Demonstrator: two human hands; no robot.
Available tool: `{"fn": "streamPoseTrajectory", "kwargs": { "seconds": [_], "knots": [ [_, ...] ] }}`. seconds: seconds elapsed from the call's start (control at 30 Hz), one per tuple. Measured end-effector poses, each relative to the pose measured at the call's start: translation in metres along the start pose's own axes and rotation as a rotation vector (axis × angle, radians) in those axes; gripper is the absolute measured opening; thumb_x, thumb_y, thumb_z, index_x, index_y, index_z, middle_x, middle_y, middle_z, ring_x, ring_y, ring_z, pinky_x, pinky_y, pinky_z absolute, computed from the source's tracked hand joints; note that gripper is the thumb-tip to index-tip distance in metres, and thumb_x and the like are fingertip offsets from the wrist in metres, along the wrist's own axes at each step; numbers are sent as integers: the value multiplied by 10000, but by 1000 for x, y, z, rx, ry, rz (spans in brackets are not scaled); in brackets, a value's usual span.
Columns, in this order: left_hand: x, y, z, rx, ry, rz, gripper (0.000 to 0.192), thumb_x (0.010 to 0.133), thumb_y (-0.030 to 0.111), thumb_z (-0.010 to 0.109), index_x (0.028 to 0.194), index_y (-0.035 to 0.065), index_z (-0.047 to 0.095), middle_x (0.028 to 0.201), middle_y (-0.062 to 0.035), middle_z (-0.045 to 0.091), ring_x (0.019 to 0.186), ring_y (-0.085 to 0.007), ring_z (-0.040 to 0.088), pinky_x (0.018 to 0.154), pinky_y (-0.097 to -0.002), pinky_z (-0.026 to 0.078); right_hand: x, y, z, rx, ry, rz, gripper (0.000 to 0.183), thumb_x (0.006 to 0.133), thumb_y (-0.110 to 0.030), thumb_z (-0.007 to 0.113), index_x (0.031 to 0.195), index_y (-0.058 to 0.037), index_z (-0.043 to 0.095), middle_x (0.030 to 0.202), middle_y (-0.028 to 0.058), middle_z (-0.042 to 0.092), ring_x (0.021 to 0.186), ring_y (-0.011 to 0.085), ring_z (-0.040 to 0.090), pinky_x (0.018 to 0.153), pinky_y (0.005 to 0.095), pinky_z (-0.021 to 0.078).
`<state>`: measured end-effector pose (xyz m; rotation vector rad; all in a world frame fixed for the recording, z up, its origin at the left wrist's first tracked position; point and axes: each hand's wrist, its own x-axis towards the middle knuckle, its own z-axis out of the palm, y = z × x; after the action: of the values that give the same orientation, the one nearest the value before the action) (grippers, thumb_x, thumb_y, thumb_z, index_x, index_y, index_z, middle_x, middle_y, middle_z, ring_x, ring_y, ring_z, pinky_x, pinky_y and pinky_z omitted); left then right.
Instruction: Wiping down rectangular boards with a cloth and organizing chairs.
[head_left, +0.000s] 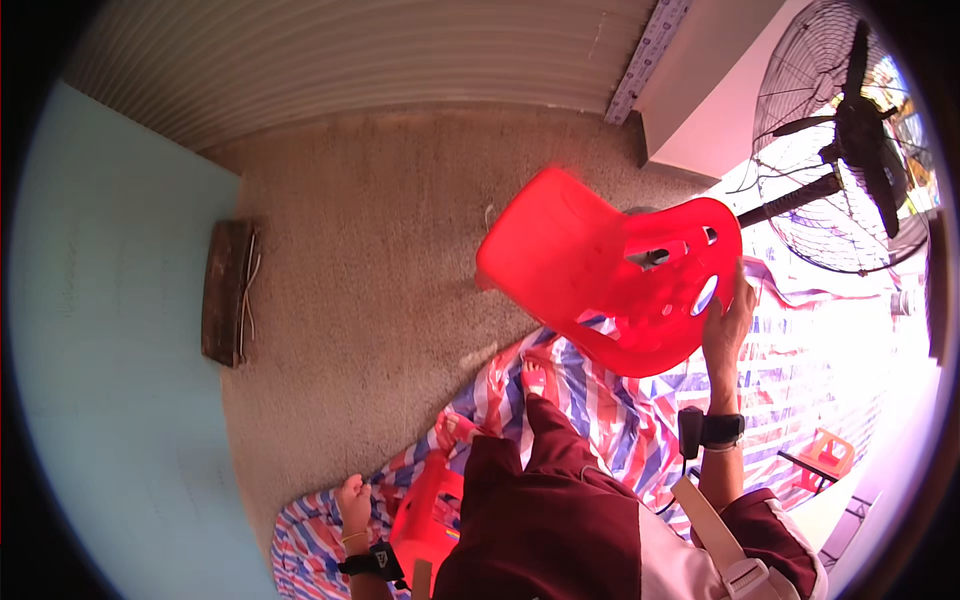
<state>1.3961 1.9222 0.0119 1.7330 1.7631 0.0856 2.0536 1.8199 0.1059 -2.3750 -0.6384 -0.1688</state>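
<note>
My right hand (729, 322) grips the rim of a red plastic chair's backrest (675, 330), which has cut-out holes. The chair's smooth seat (559, 240) points to the left, and its lower parts are mostly hidden. At the lower left, my left hand (354, 499) has its fingers curled and holds nothing that I can see. Beside it, close to my leg, is another red plastic piece of furniture (424, 510), partly hidden by my body. Red, white and blue striped plastic sheeting (487, 390) lies under my feet.
A black pedestal fan (862, 135) stands at the upper right. Near the pale blue panel (112, 300) on the left are a dark wooden board (227, 292) and a cable. A ribbed shutter (390, 60) closes the far side. An orange-red stool (829, 454) is at the lower right.
</note>
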Motion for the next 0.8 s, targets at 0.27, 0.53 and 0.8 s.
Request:
{"fn": "streamPoseTrajectory", "kwargs": {
  "seconds": [0.27,0.53,0.8],
  "knots": [
    [53,-96,-7,-33,24,76,184,705,45,648,861,-26,579,726,-74,557,664,-171,519,630,-306,446,-8,1,1,-107,-48,71,401,847,-23,412,1245,-63,432,1056,277,522,967,425,538,773,471,453],
    [168,55,23,-79,-94,206,141,710,54,633,805,-20,559,700,-66,535,652,-166,504,614,-308,438,-3,-26,-6,-280,-47,250,417,810,-69,436,1223,-125,451,1010,294,518,866,445,566,734,503,458],
    [188,144,-12,-64,-150,317,133,712,58,628,786,-18,548,688,-62,525,647,-163,497,607,-308,434,-2,-36,-7,-257,-48,256,410,815,-103,456,1225,-129,452,988,270,529,891,424,564,745,488,461]
  ]
}}
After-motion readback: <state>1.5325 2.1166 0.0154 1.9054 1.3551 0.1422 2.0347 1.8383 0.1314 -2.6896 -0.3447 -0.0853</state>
